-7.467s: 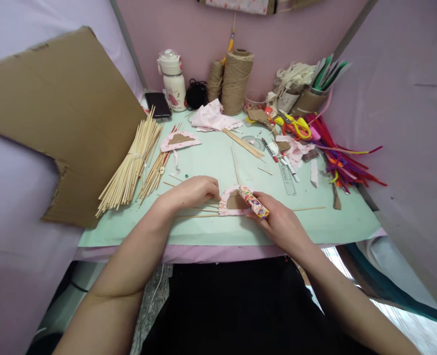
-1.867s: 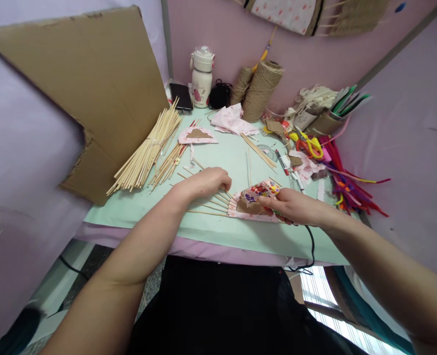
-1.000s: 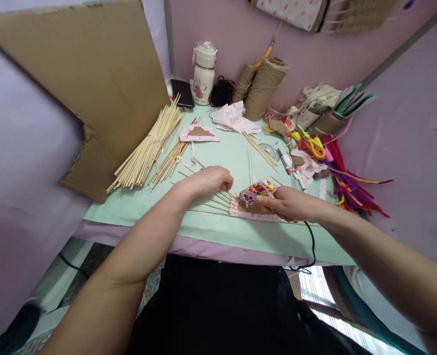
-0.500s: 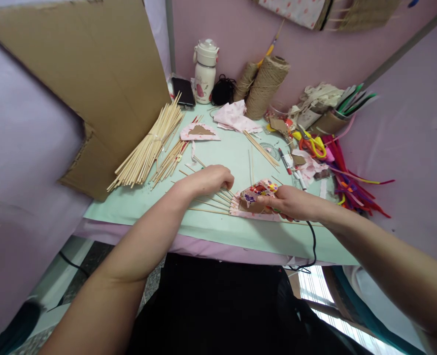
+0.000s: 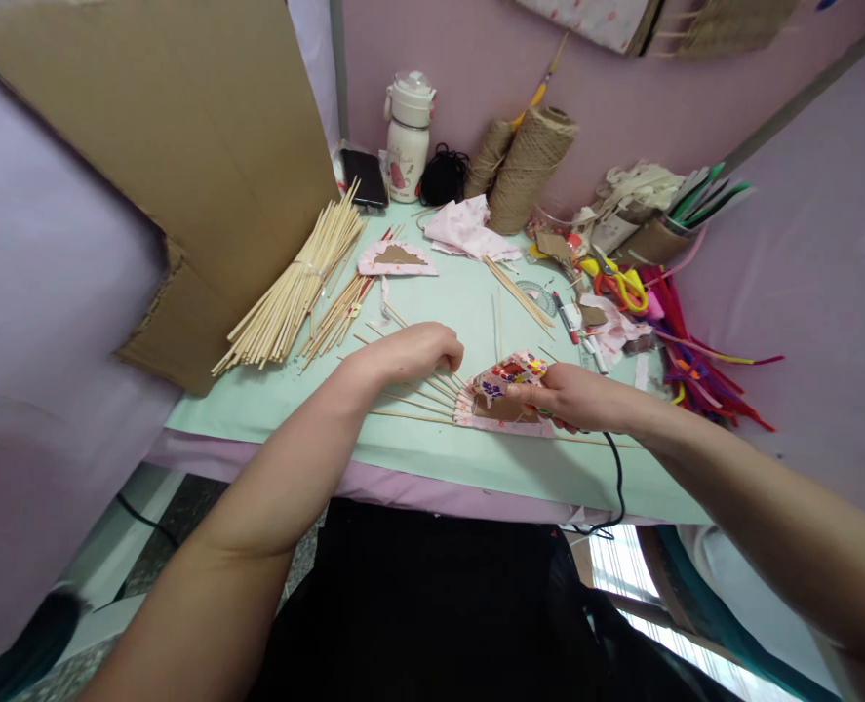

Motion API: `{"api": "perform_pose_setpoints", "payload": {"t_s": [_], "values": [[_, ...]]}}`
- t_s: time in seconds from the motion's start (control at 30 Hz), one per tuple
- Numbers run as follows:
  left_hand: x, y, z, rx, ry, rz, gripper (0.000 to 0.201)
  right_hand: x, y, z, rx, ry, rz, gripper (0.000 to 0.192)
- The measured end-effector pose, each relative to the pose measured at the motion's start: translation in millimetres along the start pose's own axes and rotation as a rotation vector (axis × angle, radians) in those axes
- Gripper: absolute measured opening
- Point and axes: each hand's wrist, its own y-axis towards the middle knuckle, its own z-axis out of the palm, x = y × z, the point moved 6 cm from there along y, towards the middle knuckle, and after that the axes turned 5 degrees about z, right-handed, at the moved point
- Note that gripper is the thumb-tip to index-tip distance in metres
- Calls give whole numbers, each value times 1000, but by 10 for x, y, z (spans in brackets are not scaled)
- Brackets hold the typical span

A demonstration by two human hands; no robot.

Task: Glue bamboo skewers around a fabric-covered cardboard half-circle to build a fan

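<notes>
At the front of the table lies a cardboard half-round piece edged in pink fabric point(image 5: 505, 426), with thin wooden sticks point(image 5: 424, 408) fanning out from its curved edge. My left hand point(image 5: 423, 351) is over the fan's upper left, fingers pinched downward on one of the sticks; the fingertips are partly hidden. In my right hand point(image 5: 574, 395) is a flower-patterned glue gun point(image 5: 506, 375), its nozzle pointing left, low over the fabric edge. A black cord point(image 5: 620, 478) trails from below that hand. Whether the nozzle touches the piece I cannot tell.
A bundle of sticks point(image 5: 296, 283) and a second pink-edged piece point(image 5: 397, 259) lie on the left. Behind stand a white bottle point(image 5: 407, 136) and twine spools point(image 5: 532, 171). Scissors point(image 5: 622, 283), markers point(image 5: 568, 320) and pipe cleaners point(image 5: 695, 380) crowd the right. Tall cardboard point(image 5: 205, 175) leans at left.
Hardly anything differs. The glue gun has shifted very slightly left over the pink-edged piece; my left hand stays in the same place at the sticks.
</notes>
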Motion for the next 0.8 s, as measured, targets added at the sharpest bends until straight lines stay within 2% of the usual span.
{"api": "perform_pose_setpoints", "payload": {"t_s": [0.8], "values": [[22,-12,-22,-11,8,-14,25,-31,-14,-25,15,-18,-2,69]]}}
